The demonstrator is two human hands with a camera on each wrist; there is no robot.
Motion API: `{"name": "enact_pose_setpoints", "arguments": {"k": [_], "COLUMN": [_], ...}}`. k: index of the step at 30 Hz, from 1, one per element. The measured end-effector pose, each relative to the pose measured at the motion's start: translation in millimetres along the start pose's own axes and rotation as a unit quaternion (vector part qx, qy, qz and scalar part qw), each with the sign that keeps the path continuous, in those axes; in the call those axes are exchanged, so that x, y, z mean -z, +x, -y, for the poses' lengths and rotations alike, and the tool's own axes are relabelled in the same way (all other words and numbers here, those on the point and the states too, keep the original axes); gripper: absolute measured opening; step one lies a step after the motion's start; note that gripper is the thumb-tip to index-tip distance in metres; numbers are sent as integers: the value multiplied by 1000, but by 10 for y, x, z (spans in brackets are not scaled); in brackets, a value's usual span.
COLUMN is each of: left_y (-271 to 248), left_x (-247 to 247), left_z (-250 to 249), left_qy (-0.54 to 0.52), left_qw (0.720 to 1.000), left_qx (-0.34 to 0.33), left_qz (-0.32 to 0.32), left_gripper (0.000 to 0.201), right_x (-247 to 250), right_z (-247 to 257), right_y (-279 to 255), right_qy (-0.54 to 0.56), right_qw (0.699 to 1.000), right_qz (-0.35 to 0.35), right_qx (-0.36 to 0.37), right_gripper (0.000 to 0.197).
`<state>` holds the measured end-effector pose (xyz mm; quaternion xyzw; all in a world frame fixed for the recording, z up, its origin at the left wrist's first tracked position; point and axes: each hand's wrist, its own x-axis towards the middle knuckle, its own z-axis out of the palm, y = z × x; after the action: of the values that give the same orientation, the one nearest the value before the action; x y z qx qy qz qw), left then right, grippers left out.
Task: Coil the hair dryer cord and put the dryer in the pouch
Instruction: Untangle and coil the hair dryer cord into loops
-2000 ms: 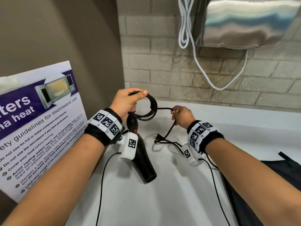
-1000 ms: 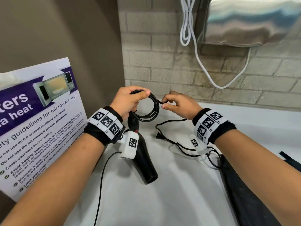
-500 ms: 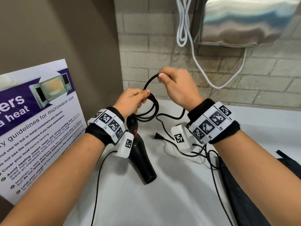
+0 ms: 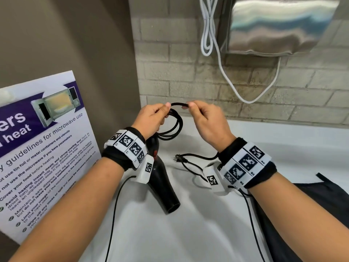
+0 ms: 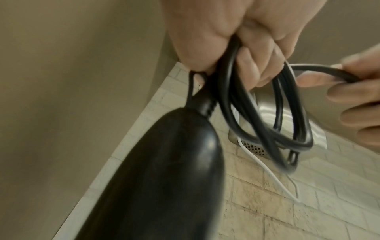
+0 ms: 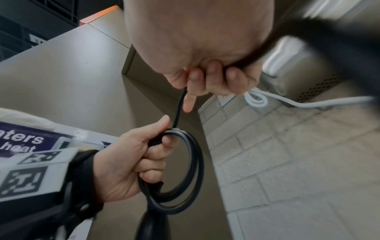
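Above the white table (image 4: 198, 233), my left hand (image 4: 151, 118) grips the coiled black dryer cord (image 4: 176, 127); my right hand (image 4: 207, 120) pinches its next stretch, fingers (image 4: 192, 105) clenched.

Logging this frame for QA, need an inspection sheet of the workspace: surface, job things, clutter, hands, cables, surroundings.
Surface: white counter, bare in the middle.
Job's things: black dryer hangs nozzle-down below the left hand; cord partly coiled in several loops; plug and loose cord lie on the counter; dark pouch lies at the right edge.
Clutter: nothing seen.
Hands: left hand grips the coil; right hand pinches the next stretch of cord beside it.
Cables: thin black wrist-camera leads trail over the counter; white cable hangs on the wall.
Surroundings: brick wall, steel wall unit, microwave poster at left.
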<state>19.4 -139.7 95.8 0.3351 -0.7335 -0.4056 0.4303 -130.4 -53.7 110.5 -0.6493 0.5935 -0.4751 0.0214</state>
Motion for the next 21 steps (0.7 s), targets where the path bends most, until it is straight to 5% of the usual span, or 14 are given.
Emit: {"name": "enact_pose_setpoints", "arguments": {"k": [11,21], "left_y": [66,57], "left_x": [-129,-77], "left_z": [-62,-11], "left_qy": [-139,-70], "left_qw": [987,996], "left_qx": [58,7], "left_qz": [-61,-47], "left_gripper": [45,46], "right_x": [-334,-442], "right_z": [106,175], "right_y": [-211,-168], "right_qy": [-140,-252], "right_qw": [976,948], "right_qz": [124,149], "right_qx": [107,125], "right_gripper": [20,26]}}
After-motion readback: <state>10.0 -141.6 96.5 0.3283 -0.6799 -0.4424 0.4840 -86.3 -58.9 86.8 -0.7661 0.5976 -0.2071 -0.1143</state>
